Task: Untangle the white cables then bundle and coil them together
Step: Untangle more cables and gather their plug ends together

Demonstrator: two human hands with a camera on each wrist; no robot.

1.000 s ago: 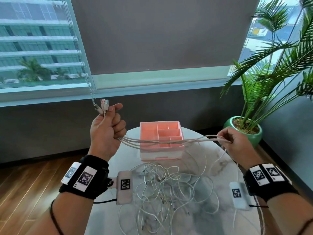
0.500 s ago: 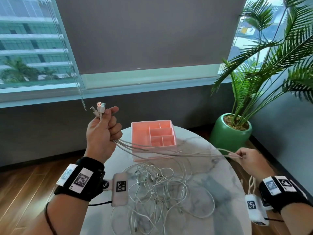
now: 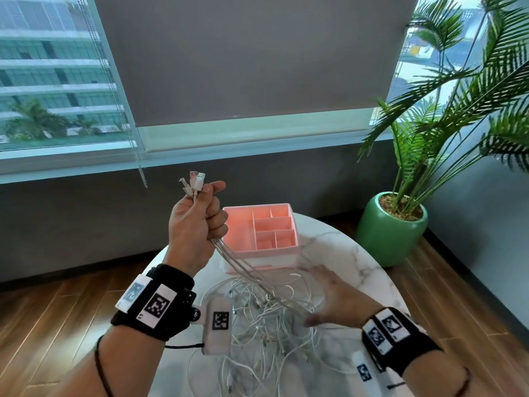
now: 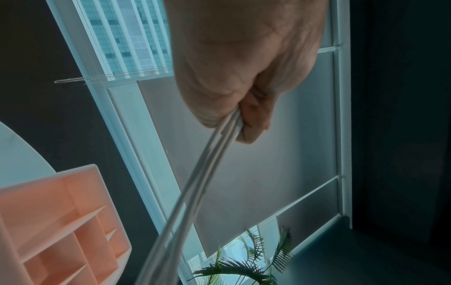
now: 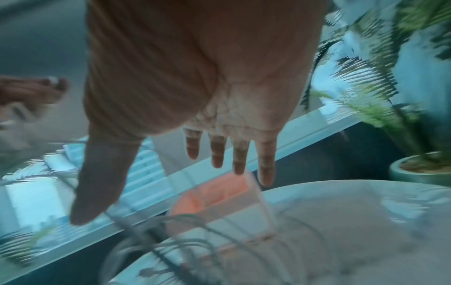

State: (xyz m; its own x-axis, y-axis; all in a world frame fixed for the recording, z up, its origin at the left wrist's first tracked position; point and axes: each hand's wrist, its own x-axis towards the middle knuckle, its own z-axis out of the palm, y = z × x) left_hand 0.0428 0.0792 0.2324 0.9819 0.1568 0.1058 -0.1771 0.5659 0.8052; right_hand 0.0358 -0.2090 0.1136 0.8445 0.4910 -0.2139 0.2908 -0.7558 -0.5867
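The left hand [image 3: 194, 227] is sitting left of centre in the head view, raised above the counter [image 3: 357, 265], its fingers curling tight around a bunch of white cables [image 3: 243, 265]. Several USB plugs [image 3: 194, 181] are sticking up out of the top of the fist, beside the thumb. Below the fist the gripped strands are running together down and to the right, toward the lower centre of the frame, where they are joining a loose tangled heap of white cables [image 3: 266, 333] lying on the marble-patterned round counter. In the left wrist view the same strands [image 4: 195, 183] are leaving the closed fingers [image 4: 253, 119] as a tight parallel bundle, slanting toward the bottom of the picture. The right hand [image 3: 335, 296] is hovering at lower right of the head view, blurred, just over the right side of the heap, its fingers spread and holding nothing; whether it is touching any cable I cannot tell. The right wrist view is showing that palm [image 5: 219, 86] flat with straight, separated fingers [image 5: 217, 152]. A pink compartment organizer [image 3: 260, 233] is standing on the far part of the counter, just behind the heap at centre frame. A palm plant in a green pot [image 3: 389, 230] is standing on the wooden floor at the right edge.
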